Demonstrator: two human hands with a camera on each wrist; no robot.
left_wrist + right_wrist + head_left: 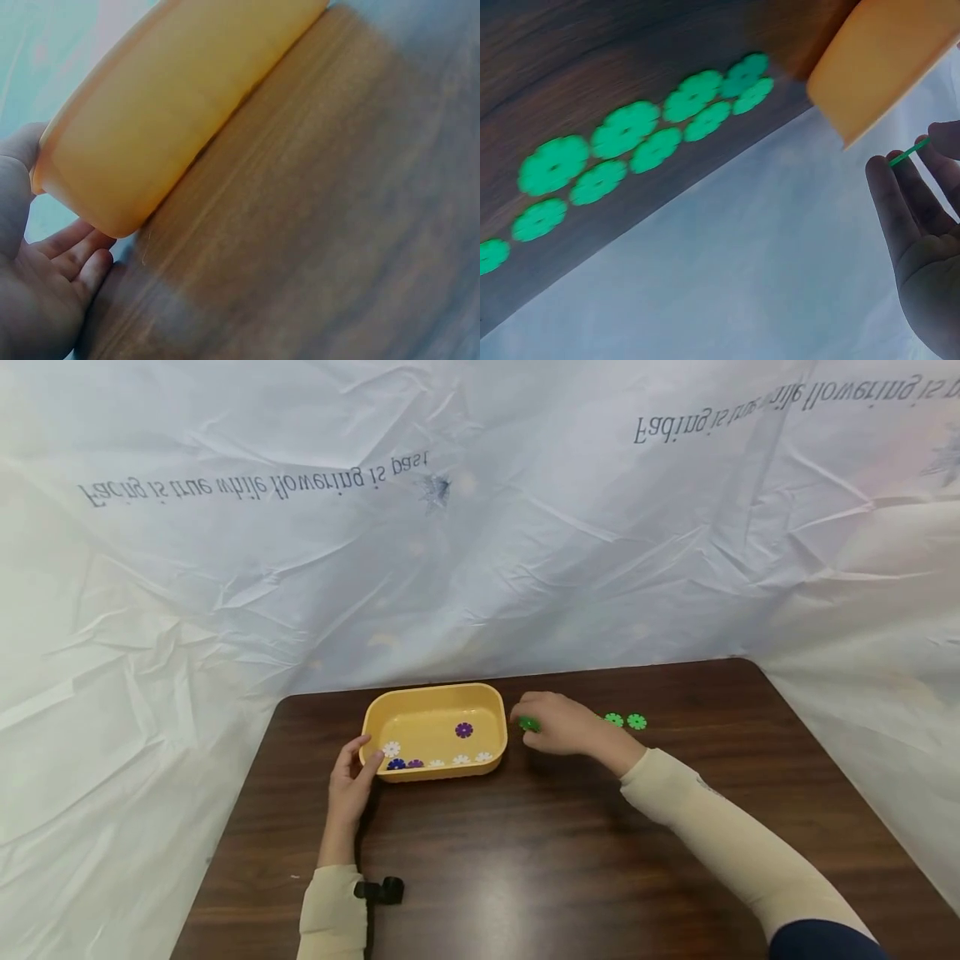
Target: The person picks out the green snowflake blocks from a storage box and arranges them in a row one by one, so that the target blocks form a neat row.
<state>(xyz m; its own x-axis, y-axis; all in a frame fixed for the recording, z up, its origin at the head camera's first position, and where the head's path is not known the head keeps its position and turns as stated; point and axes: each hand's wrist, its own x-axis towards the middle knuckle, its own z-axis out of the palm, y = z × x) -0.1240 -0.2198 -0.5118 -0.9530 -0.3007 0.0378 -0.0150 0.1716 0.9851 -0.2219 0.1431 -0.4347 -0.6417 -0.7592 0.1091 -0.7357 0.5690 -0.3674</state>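
Note:
A yellow plastic tray sits near the table's far edge. My left hand grips its near left corner, thumb over the rim and fingers against the outside wall. Just beyond the tray's right end, my right hand pinches a green flower-shaped disc between thumb and fingertips. Inside the tray lie a purple disc, a white disc, a blue disc and several others along the near wall. The right wrist view shows several more green discs lying on the table in two rows.
The dark wood-grain table carries everything. White printed sheeting hangs behind it and at both sides. A black strap with a small device is on the left sleeve. My right forearm reaches across the table's right half.

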